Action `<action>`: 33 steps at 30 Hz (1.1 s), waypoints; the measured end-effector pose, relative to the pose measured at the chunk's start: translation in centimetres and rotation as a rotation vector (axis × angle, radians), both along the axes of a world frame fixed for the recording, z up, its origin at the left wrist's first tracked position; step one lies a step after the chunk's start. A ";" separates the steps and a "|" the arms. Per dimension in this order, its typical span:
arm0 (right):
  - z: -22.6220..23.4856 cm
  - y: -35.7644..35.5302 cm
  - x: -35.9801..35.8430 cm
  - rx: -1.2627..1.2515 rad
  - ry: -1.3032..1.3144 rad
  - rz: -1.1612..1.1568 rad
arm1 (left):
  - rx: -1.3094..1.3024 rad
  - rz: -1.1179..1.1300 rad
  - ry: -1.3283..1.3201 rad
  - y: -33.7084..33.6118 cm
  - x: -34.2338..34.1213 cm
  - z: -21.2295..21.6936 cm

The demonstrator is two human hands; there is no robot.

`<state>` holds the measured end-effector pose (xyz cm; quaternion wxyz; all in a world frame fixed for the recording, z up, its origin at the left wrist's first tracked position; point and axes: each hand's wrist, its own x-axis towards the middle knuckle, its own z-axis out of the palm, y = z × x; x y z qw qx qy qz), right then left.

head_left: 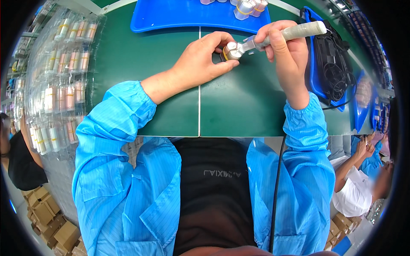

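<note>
My left hand [194,62] is closed around a small bundle of cylinders [233,51], thumb and fingers pressing its sides. White round ends face up, and a yellow band runs around the bundle. In my right hand [289,57] is a hand tool [305,30] with a thick handle wrapped in pale tape. Its flat, light-coloured tip points left and meets the bundle's upper end, or lies just over it. The tool's exact kind cannot be made out. Both hands are above the green table [171,117].
A blue tray [171,19] at the far side holds several similar bundles [244,8]. On the right, another blue tray [315,79] contains a black device with coiled cables [335,64]. Clear plastic trays of banded cylinders [60,62] line the left. Another person [356,187] sits at right.
</note>
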<state>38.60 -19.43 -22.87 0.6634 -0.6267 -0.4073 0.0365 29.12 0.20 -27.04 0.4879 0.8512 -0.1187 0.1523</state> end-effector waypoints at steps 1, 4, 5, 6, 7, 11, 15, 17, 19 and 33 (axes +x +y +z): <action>0.0 0.0 0.0 -0.007 -0.017 0.016 | -0.001 0.000 0.002 0.0 0.0 -0.1; 0.0 0.1 -0.2 -0.033 -0.032 0.019 | -0.002 -0.033 -0.026 0.0 0.1 0.0; 0.0 0.1 -0.3 -0.051 -0.032 0.008 | -0.008 -0.032 -0.024 0.0 0.1 0.0; 0.1 0.2 -0.4 -0.052 -0.031 0.008 | -0.015 -0.030 -0.023 -0.1 0.1 0.0; 0.1 0.2 -0.4 -0.068 -0.051 -0.012 | -0.015 -0.029 -0.022 -0.1 0.0 0.0; 0.1 0.4 -0.8 -0.143 -0.096 -0.087 | 0.003 -0.037 0.015 0.0 0.0 0.4; -0.5 0.9 -0.9 -0.114 -0.149 -0.107 | -0.047 -0.030 -0.004 -0.1 0.0 0.1; -0.5 0.8 -0.9 -0.138 -0.115 -0.128 | -0.053 -0.031 0.010 -0.1 0.1 0.0; -0.3 0.5 -0.9 -0.101 -0.070 -0.105 | -0.059 -0.033 0.024 -0.1 0.1 0.0; 1.1 0.0 0.0 0.168 -0.009 -0.140 | -0.284 -0.105 0.211 1.0 0.2 0.0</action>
